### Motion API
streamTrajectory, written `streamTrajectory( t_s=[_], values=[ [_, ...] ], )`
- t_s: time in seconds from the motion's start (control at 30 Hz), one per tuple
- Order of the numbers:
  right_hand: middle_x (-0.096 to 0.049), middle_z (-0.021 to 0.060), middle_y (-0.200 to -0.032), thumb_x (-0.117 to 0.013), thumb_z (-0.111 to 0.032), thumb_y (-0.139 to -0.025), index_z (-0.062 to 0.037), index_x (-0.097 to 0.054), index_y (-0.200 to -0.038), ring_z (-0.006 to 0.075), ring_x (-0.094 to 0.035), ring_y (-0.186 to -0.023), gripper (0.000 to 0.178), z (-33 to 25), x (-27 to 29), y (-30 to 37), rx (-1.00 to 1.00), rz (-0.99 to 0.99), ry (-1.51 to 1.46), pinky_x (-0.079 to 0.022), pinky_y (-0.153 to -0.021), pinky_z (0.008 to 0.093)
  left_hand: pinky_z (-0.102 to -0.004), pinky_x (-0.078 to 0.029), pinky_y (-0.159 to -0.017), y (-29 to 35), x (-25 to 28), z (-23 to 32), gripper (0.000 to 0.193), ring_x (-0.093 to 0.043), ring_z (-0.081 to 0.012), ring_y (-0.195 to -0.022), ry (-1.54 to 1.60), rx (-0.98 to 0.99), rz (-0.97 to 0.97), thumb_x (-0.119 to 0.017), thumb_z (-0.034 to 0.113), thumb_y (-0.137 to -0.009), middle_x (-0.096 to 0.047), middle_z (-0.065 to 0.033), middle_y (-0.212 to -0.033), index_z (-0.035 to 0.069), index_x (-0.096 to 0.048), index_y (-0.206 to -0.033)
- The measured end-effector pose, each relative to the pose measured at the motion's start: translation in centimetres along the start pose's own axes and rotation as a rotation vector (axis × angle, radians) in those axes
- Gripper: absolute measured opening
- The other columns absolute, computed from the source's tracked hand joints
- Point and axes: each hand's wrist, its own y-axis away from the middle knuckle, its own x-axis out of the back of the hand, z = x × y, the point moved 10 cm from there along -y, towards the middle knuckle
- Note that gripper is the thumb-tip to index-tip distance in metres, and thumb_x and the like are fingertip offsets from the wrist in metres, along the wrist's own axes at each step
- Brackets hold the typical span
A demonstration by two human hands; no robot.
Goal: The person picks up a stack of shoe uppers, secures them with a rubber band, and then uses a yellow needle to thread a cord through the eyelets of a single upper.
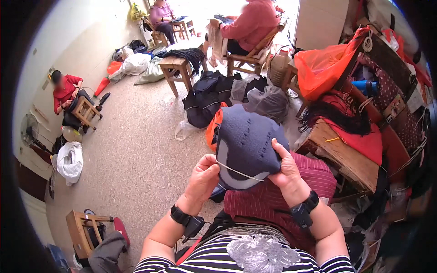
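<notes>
In front of my lap I hold up a dark blue textured fabric piece (248, 141), which looks like a shoe upper. It has two rows of short black marks and a light grey curved trim. My right hand (287, 166) grips its right edge, thumb on top and fingers underneath. At its lower left my left hand (204, 175) is closed in a pinch beside the trim. A thin pale cord (239, 172) runs from those fingertips across the trim toward my right hand. Whether the left fingers also hold the fabric is hidden.
Striped dark red cloth (273, 200) covers my lap. To my right stands a wooden box (348, 157) with red cloth and black cords. Black bundles (209, 98) and a wooden stool (177, 73) lie ahead. Several other people sit around the room, one by a fan (29, 129).
</notes>
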Motion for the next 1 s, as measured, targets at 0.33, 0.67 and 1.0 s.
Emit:
streamTrajectory(
  t_s=[0.33, 0.67, 1.0],
  values=[
    [-0.063, 0.0127, -0.124, -0.067, -0.023, -0.093, -0.0061, -0.053, -0.13, 0.0295, -0.062, -0.111, 0.043, 0.6, 0.7, -1.3, 0.009, 0.014, -0.019, -0.049, -0.1, 0.048, -0.0222, -0.047, -0.077, 0.1, 0.8, 2.4, 0.013, -0.059, -0.008, -0.084, -0.198, -0.191, 0.028, -0.064, 0.0, -0.09, -0.062, 0.0011, -0.093, 0.008, -0.061, -0.1],
    [-0.061, 0.0148, -0.126, -0.069, -0.022, -0.092, -0.0032, -0.05, -0.133, 0.03, -0.062, -0.112, 0.049, 0.7, 1.4, -1.9, -0.025, 0.015, -0.056, -0.05, -0.099, 0.047, -0.0204, -0.047, -0.073, 1.3, -2.4, 5.1, 0.021, -0.057, -0.0083, -0.086, -0.882, -0.318, 0.044, -0.069, -0.007, -0.083, -0.056, -0.0019, -0.1, 0.004, -0.066, -0.101],
    [-0.063, 0.0137, -0.125, -0.066, -0.024, -0.093, -0.0044, -0.053, -0.131, 0.0289, -0.062, -0.113, 0.045, 0.9, 1.4, -1.4, -0.027, 0.056, -0.013, -0.049, -0.1, 0.0476, -0.0359, -0.048, -0.078, 2.7, -5.4, 5.9, 0.023, -0.057, -0.0267, -0.087, -1.655, -0.8, -0.153, -0.08, 0.002, -0.071, -0.055, -0.0095, -0.101, 0.006, -0.065, -0.087]
  ],
)
